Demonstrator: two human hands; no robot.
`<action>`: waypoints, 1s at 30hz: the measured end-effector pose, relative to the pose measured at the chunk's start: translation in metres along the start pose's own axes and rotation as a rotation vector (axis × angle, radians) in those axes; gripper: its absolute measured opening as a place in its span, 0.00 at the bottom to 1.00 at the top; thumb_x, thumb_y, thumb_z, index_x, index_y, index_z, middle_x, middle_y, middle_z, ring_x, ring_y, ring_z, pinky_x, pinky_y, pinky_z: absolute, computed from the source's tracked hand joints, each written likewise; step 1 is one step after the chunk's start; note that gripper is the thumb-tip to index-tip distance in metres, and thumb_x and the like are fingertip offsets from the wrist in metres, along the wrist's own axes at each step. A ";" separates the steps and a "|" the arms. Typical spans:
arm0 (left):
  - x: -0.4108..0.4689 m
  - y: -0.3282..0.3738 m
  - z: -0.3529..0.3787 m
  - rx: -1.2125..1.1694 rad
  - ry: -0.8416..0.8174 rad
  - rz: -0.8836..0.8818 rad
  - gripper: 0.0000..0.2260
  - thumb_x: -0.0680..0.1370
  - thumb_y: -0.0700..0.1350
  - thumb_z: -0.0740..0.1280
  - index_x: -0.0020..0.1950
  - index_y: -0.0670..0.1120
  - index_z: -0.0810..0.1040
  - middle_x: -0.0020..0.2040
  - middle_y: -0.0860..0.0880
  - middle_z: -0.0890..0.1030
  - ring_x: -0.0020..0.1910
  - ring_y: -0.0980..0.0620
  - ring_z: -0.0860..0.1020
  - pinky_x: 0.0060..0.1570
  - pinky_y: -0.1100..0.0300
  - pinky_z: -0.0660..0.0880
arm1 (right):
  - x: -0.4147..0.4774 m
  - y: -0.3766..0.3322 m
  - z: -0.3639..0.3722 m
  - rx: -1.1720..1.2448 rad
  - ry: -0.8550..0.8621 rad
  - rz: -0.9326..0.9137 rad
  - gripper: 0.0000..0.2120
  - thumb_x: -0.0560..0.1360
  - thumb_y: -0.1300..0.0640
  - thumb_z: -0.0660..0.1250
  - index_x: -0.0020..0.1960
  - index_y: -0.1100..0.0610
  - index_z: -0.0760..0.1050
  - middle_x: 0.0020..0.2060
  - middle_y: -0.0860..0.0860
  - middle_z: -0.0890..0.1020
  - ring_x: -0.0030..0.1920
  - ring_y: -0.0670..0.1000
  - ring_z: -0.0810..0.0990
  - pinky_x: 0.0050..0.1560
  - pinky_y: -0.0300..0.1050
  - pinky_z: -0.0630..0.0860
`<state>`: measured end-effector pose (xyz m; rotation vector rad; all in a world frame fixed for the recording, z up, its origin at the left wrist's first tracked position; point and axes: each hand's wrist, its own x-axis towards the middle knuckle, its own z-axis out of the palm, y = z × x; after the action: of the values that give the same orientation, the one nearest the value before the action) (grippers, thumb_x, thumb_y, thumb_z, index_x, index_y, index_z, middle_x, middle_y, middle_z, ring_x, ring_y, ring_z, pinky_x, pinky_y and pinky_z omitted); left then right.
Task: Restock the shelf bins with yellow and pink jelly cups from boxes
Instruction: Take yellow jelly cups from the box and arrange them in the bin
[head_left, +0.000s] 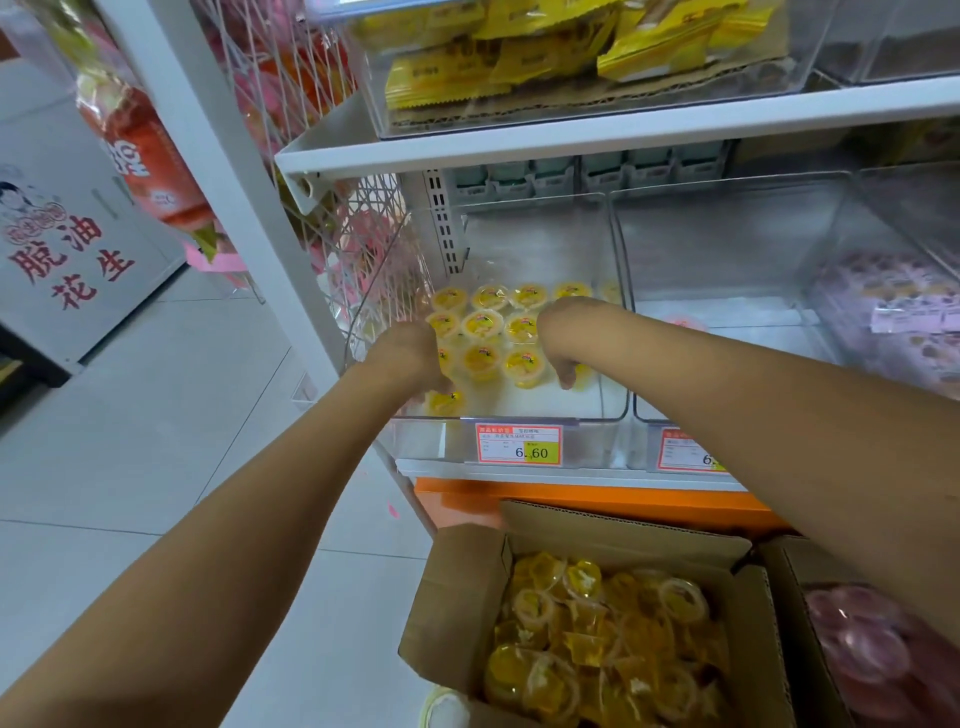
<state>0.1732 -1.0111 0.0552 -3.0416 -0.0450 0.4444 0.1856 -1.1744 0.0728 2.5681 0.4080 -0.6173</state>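
Observation:
A clear shelf bin (452, 441) holds several yellow jelly cups (483, 325) standing in rows on its floor. Both my hands reach into it with the wrists bent and the fingers pointing down. My left hand (410, 356) is at the bin's front left, its fingers curled over a yellow cup (445, 403). At the right side my right hand (563, 345) pinches another yellow cup (585, 371), mostly hidden behind the fingers. Below the shelf an open cardboard box (457, 597) is full of loose yellow cups (613, 639). A second box (789, 582) holds pink cups (867, 654).
The neighbouring clear bin (727, 249) holds one pink cup (683, 323) at the back. A bin of purple packets (893, 312) stands further right. Yellow packets (545, 52) fill a bin on the shelf above. A wire rack (363, 260) hangs left of the bins. Tiled floor lies to the left.

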 end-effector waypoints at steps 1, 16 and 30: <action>-0.001 0.004 0.001 0.007 -0.028 0.029 0.21 0.72 0.56 0.71 0.26 0.45 0.70 0.20 0.55 0.73 0.28 0.55 0.73 0.38 0.61 0.73 | -0.001 0.002 -0.002 0.060 0.024 -0.005 0.20 0.73 0.48 0.71 0.60 0.57 0.75 0.48 0.53 0.76 0.56 0.56 0.77 0.53 0.49 0.75; 0.007 0.005 0.007 0.131 -0.068 0.175 0.15 0.69 0.49 0.75 0.49 0.41 0.79 0.44 0.47 0.76 0.52 0.46 0.78 0.51 0.56 0.74 | -0.016 0.008 0.007 0.303 0.056 -0.151 0.07 0.74 0.58 0.70 0.42 0.60 0.74 0.35 0.51 0.76 0.35 0.50 0.77 0.39 0.45 0.76; -0.100 0.019 -0.021 -0.443 0.389 0.313 0.21 0.77 0.52 0.66 0.33 0.37 0.75 0.30 0.41 0.76 0.28 0.50 0.73 0.28 0.65 0.65 | -0.062 0.007 0.017 0.642 0.237 -0.335 0.11 0.77 0.56 0.63 0.40 0.61 0.76 0.33 0.55 0.82 0.27 0.49 0.77 0.37 0.41 0.75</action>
<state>0.0834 -1.0350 0.1023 -3.5214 0.4101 -0.1823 0.1292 -1.1997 0.0925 3.2352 0.8482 -0.6345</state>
